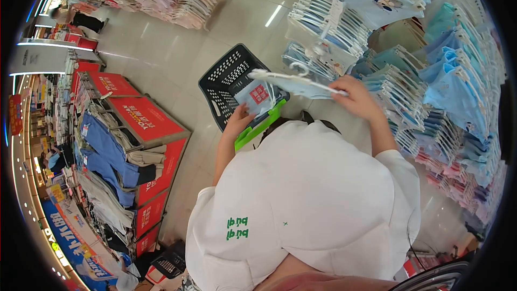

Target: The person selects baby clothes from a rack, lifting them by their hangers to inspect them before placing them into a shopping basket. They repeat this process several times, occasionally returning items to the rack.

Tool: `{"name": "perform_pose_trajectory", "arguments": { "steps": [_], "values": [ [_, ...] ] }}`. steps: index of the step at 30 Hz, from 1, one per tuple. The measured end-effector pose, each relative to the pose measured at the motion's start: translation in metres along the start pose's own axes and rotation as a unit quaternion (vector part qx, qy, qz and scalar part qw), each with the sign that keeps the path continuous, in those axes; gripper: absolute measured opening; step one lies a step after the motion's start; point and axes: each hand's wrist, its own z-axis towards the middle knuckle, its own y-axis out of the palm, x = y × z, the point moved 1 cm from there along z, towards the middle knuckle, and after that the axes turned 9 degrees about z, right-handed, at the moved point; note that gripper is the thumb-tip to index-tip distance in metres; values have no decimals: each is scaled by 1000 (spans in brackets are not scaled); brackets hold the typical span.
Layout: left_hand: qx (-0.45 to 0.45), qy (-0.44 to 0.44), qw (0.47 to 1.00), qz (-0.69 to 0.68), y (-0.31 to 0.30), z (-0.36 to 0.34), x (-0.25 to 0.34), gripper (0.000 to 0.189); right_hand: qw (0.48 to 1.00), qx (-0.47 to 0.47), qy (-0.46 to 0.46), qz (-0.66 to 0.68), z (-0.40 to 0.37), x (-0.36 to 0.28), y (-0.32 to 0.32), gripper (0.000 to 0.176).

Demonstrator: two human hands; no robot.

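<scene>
A loose white short-sleeved top [328, 188] bears two lines of green lettering [237, 228] and a tiny dark-green cross [285, 223].

We are in a clothing shop; small garments on white hangers [329, 24] crowd the upper right of the frame; trousers [105, 156] hang beside red printed signs [148, 117] at left.

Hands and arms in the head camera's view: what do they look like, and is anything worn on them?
They are a person's. The left hand and right hand wear no gloves. Loose, plain white short sleeves leave both forearms uncovered. No cables run along them. Rings are too small to tell.
</scene>
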Motion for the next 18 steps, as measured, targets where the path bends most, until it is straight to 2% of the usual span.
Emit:
{"name": "perform_pose_trajectory", "arguments": {
  "steps": [2, 4, 5, 6, 7, 8, 9, 10, 11, 12, 13, 14, 15, 16, 17, 18],
  "values": [
    [71, 128, 988, -49, 2, 3, 16, 82, 999, -21, 3, 37, 10, -2, 33, 20],
    [112, 193, 975, -4, -17, 9, 35, 97, 994, -24, 20, 107, 18, -3, 70, 19],
    [179, 246, 952, 41, -27, 30, 4, 91, 994, -22, 24, 107, 22, -5, 88, 19],
    [227, 268, 927, 128, -40, 23, 16, 77, 980, -18, 59, 189, 27, -6, 104, 18],
    [215, 219, 951, 41, -53, 22, 15, 65, 959, -15, 92, 269, 32, -7, 119, 18],
    [201, 166, 964, -46, -64, 22, 13, 54, 959, -12, 96, 267, 39, -9, 133, 18],
    [197, 165, 965, -47, -77, 20, 14, 54, 936, -22, 139, 323, 45, -11, 146, 18],
    [191, 146, 964, -114, -91, 20, 16, 45, 908, -31, 180, 378, 51, -10, 159, 19],
    [184, 125, 958, -180, -104, 22, 15, 37, 907, -26, 182, 378, 55, -6, 172, 19],
    [179, 126, 960, -178, -115, 28, 11, 37, 873, -38, 228, 429, 59, 1, 187, 20],
    [212, 111, 958, -157, -125, 36, 6, 34, 834, -51, 271, 478, 64, 8, 200, 21],
    [246, 96, 955, -135, -133, 44, 1, 31, 833, -46, 272, 479, 69, 12, 209, 21],
    [247, 92, 961, -77, -138, 45, 9, 34, 809, -33, 308, 500, 73, 17, 218, 22],
    [243, 92, 963, -76, -143, 55, 2, 34, 782, -20, 343, 520, 78, 23, 227, 24],
    [273, 76, 959, 22, -146, 70, -10, 36, 782, 24, 361, 508, 85, 31, 238, 20],
    [299, 59, 945, 119, -148, 83, -22, 38, 780, 28, 363, 509, 92, 44, 250, 20]
  ]
}}
